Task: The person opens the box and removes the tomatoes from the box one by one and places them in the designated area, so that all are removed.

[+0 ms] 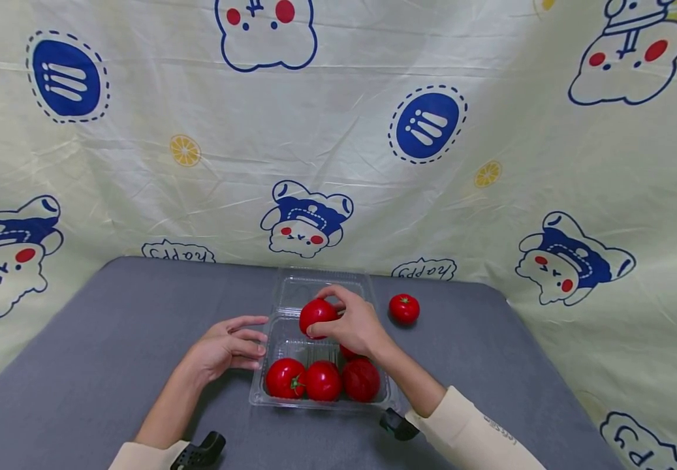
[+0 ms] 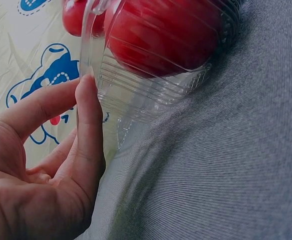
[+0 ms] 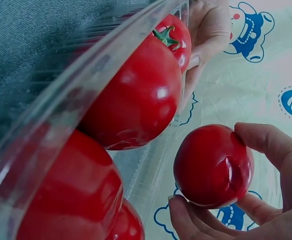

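My right hand (image 1: pixel 357 321) grips a red tomato (image 1: pixel 316 318) between thumb and fingers, above the clear plastic clamshell box (image 1: pixel 260 385). In the right wrist view that tomato (image 3: pixel 211 167) is apart from the others. Three tomatoes line the box's near side: one with a green stem (image 1: pixel 285 378), a middle one (image 1: pixel 323 381) and a right one (image 1: pixel 362 380). Another tomato (image 1: pixel 348 352) behind them is partly hidden by my right wrist. My left hand (image 1: pixel 226 346) rests its fingertips at the box's left rim, fingers extended; the left wrist view shows these fingers (image 2: pixel 89 115) against the rim.
A single tomato (image 1: pixel 404 309) with a small stem sits on the grey table right of the box. The box's transparent lid (image 1: pixel 297 287) lies folded back toward the far edge. Behind the table (image 1: pixel 156 313) hangs a printed curtain (image 1: pixel 350 150).
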### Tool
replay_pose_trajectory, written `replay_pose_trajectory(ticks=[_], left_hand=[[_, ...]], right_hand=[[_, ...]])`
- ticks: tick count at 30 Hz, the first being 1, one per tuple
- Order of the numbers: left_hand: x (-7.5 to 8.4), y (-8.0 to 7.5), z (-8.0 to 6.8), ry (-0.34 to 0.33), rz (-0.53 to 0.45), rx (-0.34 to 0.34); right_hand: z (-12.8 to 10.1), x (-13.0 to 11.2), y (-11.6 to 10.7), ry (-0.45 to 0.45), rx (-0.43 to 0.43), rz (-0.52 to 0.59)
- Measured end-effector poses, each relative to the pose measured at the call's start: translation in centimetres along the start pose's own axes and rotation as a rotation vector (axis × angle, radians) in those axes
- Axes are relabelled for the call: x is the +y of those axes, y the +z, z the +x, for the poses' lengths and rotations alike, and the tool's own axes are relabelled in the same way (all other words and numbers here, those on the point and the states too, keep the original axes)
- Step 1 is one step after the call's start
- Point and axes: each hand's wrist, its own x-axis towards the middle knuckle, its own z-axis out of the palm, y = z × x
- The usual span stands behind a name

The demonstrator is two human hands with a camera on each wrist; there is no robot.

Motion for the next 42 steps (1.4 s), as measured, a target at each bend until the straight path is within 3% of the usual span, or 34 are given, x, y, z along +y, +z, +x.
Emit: replay_pose_trajectory(ticks=[11,22,42], left_hand=[[-0.05,-0.02,-0.08,0.008,0.002,-0.002],[-0.08,-0.1,-0.05,0.011,0.007,-0.003],[-0.1,-0.01,0.08,0.008,0.01,-0.001]], right_hand=[[0.11,0.3,-0.06,0.027,0.008,-0.002],[0.11,0.7,0.1,-0.027,-0.015,0.001],[-0.11,0.83,0.24,-0.012,0.019,0.046]])
